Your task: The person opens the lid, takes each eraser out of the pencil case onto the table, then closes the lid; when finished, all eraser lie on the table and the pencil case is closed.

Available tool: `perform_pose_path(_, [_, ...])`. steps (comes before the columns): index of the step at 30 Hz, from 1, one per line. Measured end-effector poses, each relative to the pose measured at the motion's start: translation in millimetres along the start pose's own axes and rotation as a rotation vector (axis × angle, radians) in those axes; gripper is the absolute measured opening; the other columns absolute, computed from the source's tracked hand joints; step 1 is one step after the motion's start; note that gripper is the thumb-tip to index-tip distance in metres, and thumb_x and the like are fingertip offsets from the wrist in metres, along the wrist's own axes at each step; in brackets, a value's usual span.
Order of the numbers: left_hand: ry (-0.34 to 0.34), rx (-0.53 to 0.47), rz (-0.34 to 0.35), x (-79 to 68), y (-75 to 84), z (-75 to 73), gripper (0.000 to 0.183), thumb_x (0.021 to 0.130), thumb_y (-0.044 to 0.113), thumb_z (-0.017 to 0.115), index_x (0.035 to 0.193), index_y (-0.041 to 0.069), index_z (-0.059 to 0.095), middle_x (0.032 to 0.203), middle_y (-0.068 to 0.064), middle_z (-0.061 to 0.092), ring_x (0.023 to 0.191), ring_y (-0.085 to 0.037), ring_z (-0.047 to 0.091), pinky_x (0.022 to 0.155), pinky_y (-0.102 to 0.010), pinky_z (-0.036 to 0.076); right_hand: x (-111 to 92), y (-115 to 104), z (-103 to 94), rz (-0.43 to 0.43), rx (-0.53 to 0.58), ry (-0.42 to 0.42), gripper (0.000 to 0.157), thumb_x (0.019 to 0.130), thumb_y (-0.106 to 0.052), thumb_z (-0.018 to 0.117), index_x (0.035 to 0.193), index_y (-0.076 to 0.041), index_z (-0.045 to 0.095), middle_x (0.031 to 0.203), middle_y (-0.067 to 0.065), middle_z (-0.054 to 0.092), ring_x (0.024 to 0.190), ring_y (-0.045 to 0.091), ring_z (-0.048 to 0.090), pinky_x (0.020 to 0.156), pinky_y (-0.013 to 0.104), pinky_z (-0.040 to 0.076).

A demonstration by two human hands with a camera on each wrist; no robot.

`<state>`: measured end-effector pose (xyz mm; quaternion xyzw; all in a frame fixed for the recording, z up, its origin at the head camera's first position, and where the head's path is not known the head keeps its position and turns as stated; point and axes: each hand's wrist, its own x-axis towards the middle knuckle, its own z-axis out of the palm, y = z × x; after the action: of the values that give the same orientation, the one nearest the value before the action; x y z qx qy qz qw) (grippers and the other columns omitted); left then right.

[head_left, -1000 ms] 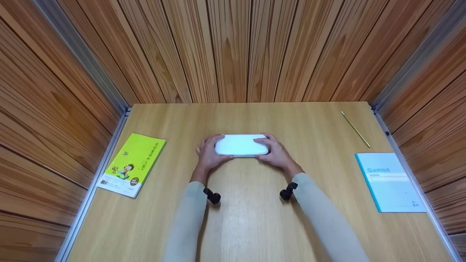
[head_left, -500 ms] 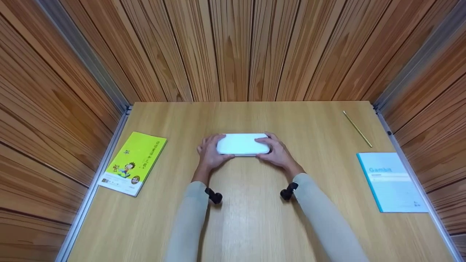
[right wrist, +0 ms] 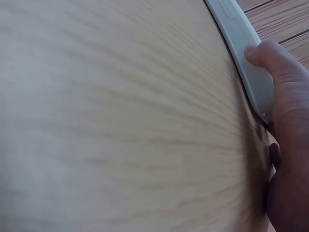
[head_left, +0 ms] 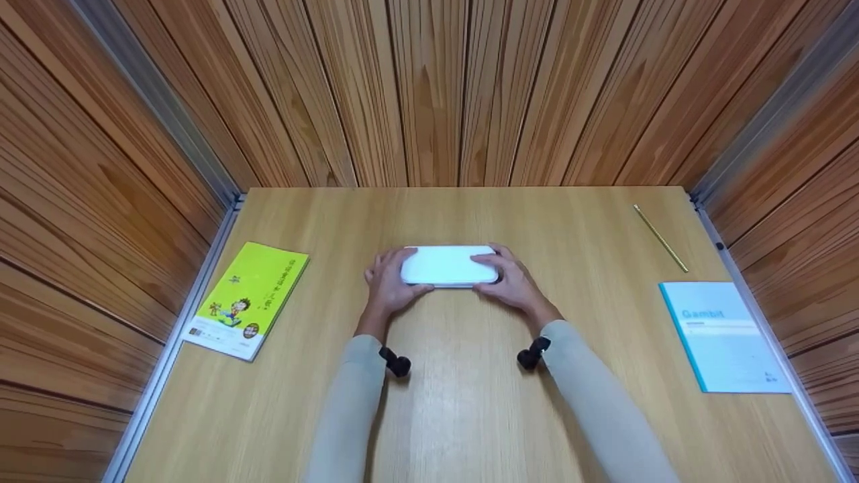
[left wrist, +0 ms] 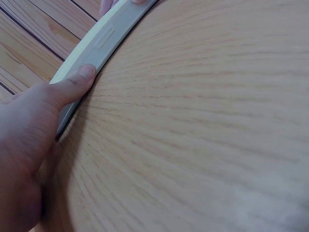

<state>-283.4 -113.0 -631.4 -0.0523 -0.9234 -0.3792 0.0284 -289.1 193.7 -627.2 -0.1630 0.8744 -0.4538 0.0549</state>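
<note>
A white, flat pencil case [head_left: 449, 266] with rounded corners lies across the middle of the wooden table. My left hand [head_left: 391, 282] grips its left end, the thumb along the near side and fingers over the far corner. At the right end, my right hand [head_left: 509, 282] holds it in the same way, one finger over the top. In the left wrist view the case's near side [left wrist: 104, 43] shows a small raised latch, and the left thumb [left wrist: 79, 82] presses beside it. The right thumb [right wrist: 258, 53] presses that side in the right wrist view. Most other fingers are hidden there.
A yellow-green book [head_left: 248, 295] with a cartoon figure lies at the left edge of the table [head_left: 463, 402]. A gold pencil [head_left: 661, 238] is at the back right. In front of it lies a light-blue notebook [head_left: 725, 342]. Wooden panel walls [head_left: 429, 94] enclose the table.
</note>
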Motion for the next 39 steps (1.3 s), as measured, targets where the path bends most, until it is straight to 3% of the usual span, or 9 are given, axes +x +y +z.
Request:
perform_pose_path(7, [-0.009,-0.048,-0.010,1.9,-4.0,-0.7,0.085,0.083,0.048,0.100,0.157,0.026,0.064,0.170,-0.006,0.059,0.157,-0.037,0.046,0.122,-0.061,0.025,0.3,-1.0,0.8,0.032,0.024,-0.012,0.059,0.097,-0.024,0.088,0.154,-0.023,0.071,0.184,0.020,0.031,0.173,0.049,0.026,0.140,0.074,0.021])
perform_pose_path(14, [-0.024,-0.075,-0.032,3.3,-2.5,-1.4,0.088,0.080,0.050,0.102,0.156,0.025,0.063,0.172,-0.005,0.058,0.155,-0.037,0.047,0.121,-0.061,0.025,1.0,-1.5,0.9,0.013,0.027,-0.014,0.060,0.097,-0.020,0.088,0.154,-0.018,0.069,0.182,0.022,0.032,0.173,0.049,0.027,0.140,0.071,0.021])
perform_pose_path(29, [0.015,-0.022,-0.005,0.7,0.4,3.9,0.087,0.082,0.053,0.100,0.156,0.025,0.063,0.167,-0.004,0.062,0.153,-0.036,0.050,0.121,-0.060,0.026,1.9,-2.1,2.5,-0.041,-0.036,0.057,0.057,0.093,-0.022,0.092,0.147,-0.017,0.075,0.176,0.024,0.043,0.167,0.050,0.040,0.136,0.070,0.033])
perform_pose_path(39, [0.023,0.018,0.004,0.4,-0.5,4.4,0.086,0.083,0.055,0.099,0.156,0.025,0.063,0.167,-0.005,0.062,0.154,-0.035,0.051,0.122,-0.063,0.027,1.7,-2.0,4.1,-0.054,-0.044,0.061,0.057,0.093,-0.023,0.092,0.147,-0.016,0.075,0.176,0.025,0.044,0.167,0.050,0.040,0.137,0.070,0.032])
